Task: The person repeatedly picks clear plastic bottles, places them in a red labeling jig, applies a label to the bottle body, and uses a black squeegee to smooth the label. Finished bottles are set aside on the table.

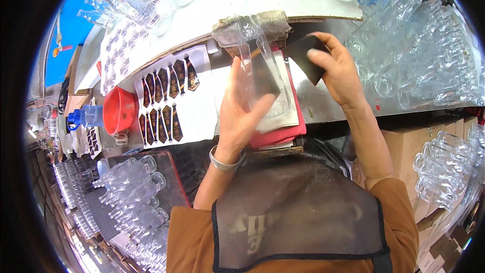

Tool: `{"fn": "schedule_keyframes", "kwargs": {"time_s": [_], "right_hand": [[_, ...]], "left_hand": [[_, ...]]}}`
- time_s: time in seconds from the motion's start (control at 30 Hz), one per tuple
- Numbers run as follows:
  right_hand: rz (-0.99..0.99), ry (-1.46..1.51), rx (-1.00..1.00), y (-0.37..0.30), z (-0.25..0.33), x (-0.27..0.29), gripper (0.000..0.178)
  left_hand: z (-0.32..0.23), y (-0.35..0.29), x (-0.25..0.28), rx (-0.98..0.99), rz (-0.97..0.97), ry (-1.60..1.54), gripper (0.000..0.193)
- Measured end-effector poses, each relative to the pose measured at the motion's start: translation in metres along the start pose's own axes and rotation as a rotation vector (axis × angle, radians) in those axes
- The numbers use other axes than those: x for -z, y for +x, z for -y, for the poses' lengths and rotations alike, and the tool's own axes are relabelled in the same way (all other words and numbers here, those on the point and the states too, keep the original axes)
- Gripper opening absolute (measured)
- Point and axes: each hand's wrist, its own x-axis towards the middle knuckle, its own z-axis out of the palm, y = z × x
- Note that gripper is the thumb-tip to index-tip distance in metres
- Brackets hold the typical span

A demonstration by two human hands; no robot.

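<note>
On the padded rest straight in front of the person, one clear glass bottle [271, 73] lies on its back, neck pointing away over a rolled grey cloth [275, 26], base toward the apron. White sheeting and a red cloth [279, 136] underneath. Left hand [238, 116] is grasping the bottle: thumb across the lower body, fingers along the left side, tips partly lost in glare. A dark patch [263, 82] shows at the body, just above the thumb; can't tell if it's flat on the glass. Right hand [339, 65] pinches a dark flat piece [307, 60], thumb on top, fingers behind, just right of the bottle and apart from it, as far as I can tell.

Handling, my guess: bottle stiff, moderately heavy for its size, slick if wet, chips or breaks if knocked. Best hold: the broad lower body, or the neck, clear of the patch. Flat piece: light, probably bendy; take it by one edge, as here. Left of the bottle, a white sheet [202, 114] carries dark tie-shaped decals [174, 78]; thin, likely easy to tear or crease, so edges only.
</note>
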Motion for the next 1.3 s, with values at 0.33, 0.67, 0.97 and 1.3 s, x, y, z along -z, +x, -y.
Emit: {"fn": "schedule_keyframes", "kwargs": {"time_s": [0.33,0.67,0.97,1.3], "right_hand": [[0.414,-0.944,0.792,0.056,0.054,-0.050,0.029],[0.389,-1.178,0.915,0.049,0.056,-0.068,0.025],[0.822,-1.093,0.797,-0.030,0.038,-0.062,0.020],[0.900,-0.839,0.769,-0.027,0.037,-0.041,0.030]], "left_hand": [[-0.001,0.001,-0.002,-0.012,-0.058,0.132,0.093],[-0.007,0.002,-0.008,-0.008,-0.055,0.167,0.092],[-0.002,-0.021,0.004,-0.327,0.072,0.483,0.098],[0.017,-0.025,0.014,-0.267,0.028,0.427,0.108]]}}
